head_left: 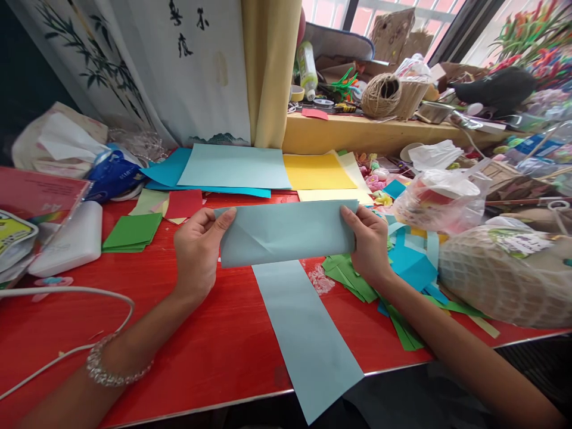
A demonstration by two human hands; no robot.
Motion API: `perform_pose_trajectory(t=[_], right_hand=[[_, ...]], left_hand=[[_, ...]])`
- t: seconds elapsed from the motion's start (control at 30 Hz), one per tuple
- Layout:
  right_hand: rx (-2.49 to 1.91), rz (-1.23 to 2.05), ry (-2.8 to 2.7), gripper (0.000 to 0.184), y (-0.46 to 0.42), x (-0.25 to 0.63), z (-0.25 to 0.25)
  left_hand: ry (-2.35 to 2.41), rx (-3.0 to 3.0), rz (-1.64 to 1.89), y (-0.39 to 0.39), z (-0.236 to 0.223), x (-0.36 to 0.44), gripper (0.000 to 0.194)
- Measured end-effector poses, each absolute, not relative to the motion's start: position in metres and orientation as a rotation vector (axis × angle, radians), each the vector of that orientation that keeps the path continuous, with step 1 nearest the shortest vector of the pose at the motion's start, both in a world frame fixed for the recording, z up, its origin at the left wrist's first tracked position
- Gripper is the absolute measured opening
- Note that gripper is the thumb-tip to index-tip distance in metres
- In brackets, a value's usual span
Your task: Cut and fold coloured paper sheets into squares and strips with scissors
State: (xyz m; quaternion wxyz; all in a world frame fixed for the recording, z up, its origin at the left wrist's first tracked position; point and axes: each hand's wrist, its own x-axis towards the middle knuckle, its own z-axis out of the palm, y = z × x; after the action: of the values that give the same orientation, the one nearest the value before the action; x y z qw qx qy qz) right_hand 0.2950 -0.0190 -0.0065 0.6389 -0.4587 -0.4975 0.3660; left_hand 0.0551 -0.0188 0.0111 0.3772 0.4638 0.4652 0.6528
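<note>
A pale blue strip of paper (286, 235) is stretched level between my two hands, above the red table. My left hand (199, 247) pinches its left end, thumb on top. At the other end, my right hand (369, 241) grips the strip the same way. A faint diagonal crease runs across its left half. Below it, a second pale blue strip (308, 339) lies on the table, with its near corner jutting past the front edge; its far end is hidden behind the held strip.
Pale blue sheets (236, 167) and yellow paper (319, 171) lie at the back. Green squares (133, 231) and a white cable (67, 291) are at left. Green scraps (351, 277), blue pieces (411, 265) and a netted bag (504, 274) crowd the right. A cluttered sill (330, 132) stands behind.
</note>
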Motion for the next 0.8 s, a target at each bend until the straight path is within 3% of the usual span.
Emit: perform_pose_trajectory(t=[0.8], right_hand=[[-1.100,0.805,-1.133,0.022,-0.0171,0.2957,-0.0096]], left_hand=[[1.213,1.195,1.642,-0.0146,0.0002,0.0556,0.019]])
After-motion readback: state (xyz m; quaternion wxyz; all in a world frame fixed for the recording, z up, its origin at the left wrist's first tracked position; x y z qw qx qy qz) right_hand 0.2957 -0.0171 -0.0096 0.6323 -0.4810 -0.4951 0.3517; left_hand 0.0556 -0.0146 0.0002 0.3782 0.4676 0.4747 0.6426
